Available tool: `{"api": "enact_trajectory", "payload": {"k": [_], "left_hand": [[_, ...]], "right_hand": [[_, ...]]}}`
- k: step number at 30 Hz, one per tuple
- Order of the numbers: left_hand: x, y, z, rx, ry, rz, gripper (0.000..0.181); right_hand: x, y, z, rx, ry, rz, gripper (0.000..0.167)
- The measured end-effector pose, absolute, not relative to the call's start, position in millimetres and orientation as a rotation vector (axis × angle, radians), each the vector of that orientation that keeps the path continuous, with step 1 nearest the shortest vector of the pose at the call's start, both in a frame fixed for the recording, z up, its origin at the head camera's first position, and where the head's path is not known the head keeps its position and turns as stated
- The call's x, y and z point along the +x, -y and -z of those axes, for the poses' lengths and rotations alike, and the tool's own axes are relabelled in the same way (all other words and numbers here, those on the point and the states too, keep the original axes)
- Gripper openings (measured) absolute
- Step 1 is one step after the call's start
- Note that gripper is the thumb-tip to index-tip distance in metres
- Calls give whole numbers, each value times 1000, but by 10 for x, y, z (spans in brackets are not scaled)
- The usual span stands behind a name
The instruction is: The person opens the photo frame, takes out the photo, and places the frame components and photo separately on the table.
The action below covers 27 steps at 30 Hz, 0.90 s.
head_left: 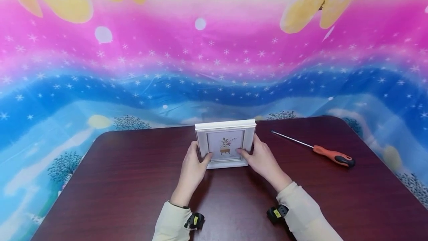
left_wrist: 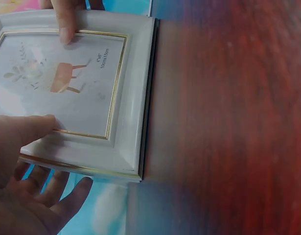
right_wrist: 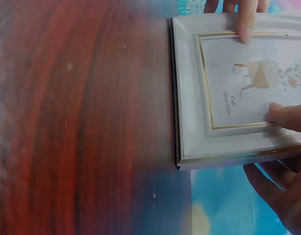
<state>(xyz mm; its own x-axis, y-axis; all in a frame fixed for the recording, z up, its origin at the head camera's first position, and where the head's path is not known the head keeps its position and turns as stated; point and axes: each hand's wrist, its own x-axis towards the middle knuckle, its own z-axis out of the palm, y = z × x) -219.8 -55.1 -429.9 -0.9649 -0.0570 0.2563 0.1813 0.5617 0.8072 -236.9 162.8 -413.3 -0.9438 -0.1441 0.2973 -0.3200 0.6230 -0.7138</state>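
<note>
A white picture frame (head_left: 224, 163) with a thin gold inner edge stands nearly upright over the table, its front toward me. Inside it is a print of a potted plant, with size lettering legible in the left wrist view. My left hand (head_left: 193, 168) grips its left side, thumb (left_wrist: 35, 127) on the front and fingers behind. On the opposite side my right hand (head_left: 265, 159) holds it the same way, its thumb (right_wrist: 287, 116) over the glazed front. The back of the picture frame (right_wrist: 192, 142) is hidden.
A screwdriver (head_left: 331, 155) with an orange and black handle lies on the dark red-brown table (head_left: 117, 189), right of the picture frame. Behind the table hangs a colourful cloth (head_left: 214, 58) with snowflakes. Both wrists wear black camera straps (head_left: 195, 221).
</note>
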Motion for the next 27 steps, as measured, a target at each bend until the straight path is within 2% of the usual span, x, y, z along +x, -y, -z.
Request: {"api": "enact_trajectory", "payload": {"k": [16,21,27], "left_hand": [[-2160,540,4254,-155,2598,1179,34],[-2134,525,4203,-144,2606,1209,41],[-2100,499,4142,-97,2626,1393,49]], "right_hand": [[-2352,-1627,4091,411,2615,-1273,52],[-2351,-1641,4068,357,2609,-1322,55],[-2326,-1655,4042,246,2622,-1476,48]]}}
